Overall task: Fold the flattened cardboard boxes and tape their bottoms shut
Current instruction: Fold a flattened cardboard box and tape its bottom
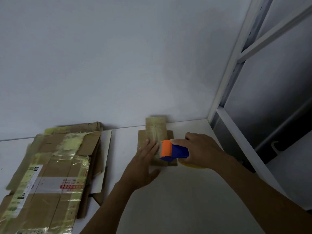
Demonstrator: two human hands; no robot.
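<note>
Box (pixel 156 127) beneath left fingers (pixel 150 146), straight, pressing | right fingers (pixel 179 141) clamped on tape dispenser (pixel 175 151)

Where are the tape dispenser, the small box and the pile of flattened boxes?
tape dispenser (pixel 179 150): head view, blue body.
small box (pixel 156 128): head view, taped top face.
pile of flattened boxes (pixel 55 173): head view, top sheet.

so the left hand (pixel 146 163) lies flat with straight fingers on a small cardboard box (pixel 156 130) on the white table (pixel 185 191), while the right hand (pixel 200 152) grips a blue and orange tape dispenser (pixel 173 150) against it. Stack of flattened boxes (pixel 50 179) sits off to the left
</note>
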